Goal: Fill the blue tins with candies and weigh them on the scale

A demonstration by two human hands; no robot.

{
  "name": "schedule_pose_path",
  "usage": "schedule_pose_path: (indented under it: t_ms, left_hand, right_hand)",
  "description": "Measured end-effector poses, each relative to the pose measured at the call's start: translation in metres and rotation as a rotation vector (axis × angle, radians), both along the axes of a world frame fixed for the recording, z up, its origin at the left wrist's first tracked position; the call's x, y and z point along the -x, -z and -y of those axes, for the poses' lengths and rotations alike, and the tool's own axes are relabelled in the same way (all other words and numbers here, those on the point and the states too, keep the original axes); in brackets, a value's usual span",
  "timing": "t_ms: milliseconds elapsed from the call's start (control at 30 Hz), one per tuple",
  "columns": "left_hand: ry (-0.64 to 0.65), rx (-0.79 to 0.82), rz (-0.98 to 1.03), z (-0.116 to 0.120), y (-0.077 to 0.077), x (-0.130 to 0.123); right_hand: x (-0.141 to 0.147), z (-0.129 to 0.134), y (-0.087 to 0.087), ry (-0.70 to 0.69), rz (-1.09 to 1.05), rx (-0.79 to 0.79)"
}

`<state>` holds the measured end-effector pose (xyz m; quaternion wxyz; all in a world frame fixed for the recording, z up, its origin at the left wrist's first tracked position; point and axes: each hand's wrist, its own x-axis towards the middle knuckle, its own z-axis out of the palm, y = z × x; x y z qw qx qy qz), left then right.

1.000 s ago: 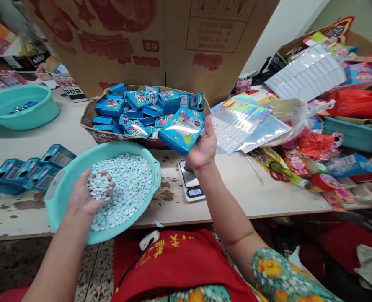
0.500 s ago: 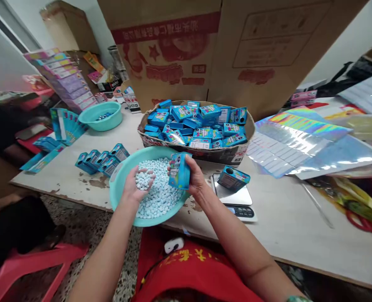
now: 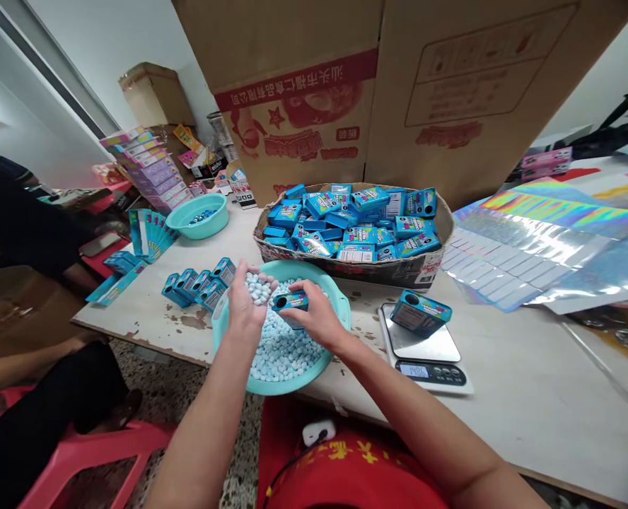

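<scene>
Your left hand (image 3: 245, 305) curls under candies (image 3: 259, 288); your right hand (image 3: 320, 319) clamps the box (image 3: 295, 302) over the bowl (image 3: 342, 305), near the counter's (image 3: 510, 353) front edge — best tip gently, palm close to box.

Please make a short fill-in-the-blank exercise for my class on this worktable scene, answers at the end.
The right hand grips a box whose colour is ____.
The left hand cups pale candies, its palm facing ____.
The number of boxes resting on the scale is ____.
The apron is coloured ____.
Missing words: blue; up; one; red.
</scene>
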<state>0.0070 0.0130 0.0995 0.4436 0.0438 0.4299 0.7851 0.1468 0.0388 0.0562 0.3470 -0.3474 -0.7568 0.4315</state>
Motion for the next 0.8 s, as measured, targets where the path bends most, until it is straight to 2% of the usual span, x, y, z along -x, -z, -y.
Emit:
schedule_pose_path:
  t_ms: [200,367,533,667,800]
  left_hand:
    - [-0.078,0.035,-0.096,-0.007,0.016,-0.013]
    - [-0.053,0.024,-0.171,-0.006,0.012,-0.013]
    - [-0.054,0.033,-0.188,-0.006,0.011,-0.013]
    - [-0.077,0.051,-0.234,-0.005,0.012,-0.012]
    - [-0.056,0.001,-0.277,-0.001,0.01,-0.013]
  right_hand:
    - [0.006,0.007,-0.005,0.013,0.149,-0.053]
    - [0.005,0.009,-0.016,-0.053,0.14,-0.109]
    - [0.003,0.005,-0.021,0.046,0.223,-0.092]
    - [0.003,0.004,-0.021,0.038,0.24,-0.114]
    - [0.004,0.005,-0.021,0.04,0.215,-0.115]
